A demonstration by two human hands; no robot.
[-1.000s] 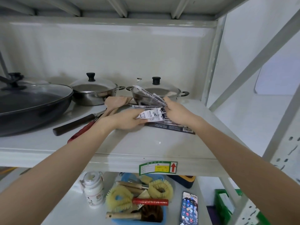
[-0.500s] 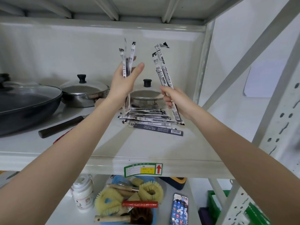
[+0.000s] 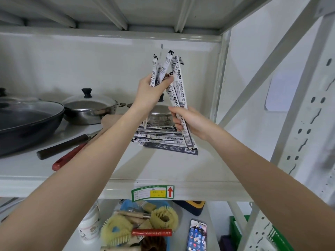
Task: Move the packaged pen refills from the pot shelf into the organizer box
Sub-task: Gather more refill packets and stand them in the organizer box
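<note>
My two bunches have swung together since a moment ago, tops now crossing. My left hand (image 3: 152,91) clamps its refill packets (image 3: 157,69) upright; my right hand (image 3: 190,122) grips the other bundle (image 3: 178,91) by its lower end, leaning left. More packets (image 3: 163,137) lie flat on the pot shelf (image 3: 163,169) directly beneath. No organizer box visible.

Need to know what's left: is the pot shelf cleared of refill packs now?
No, a stack of refill packs lies on the pot shelf under the raised left hand and right hand.
</note>
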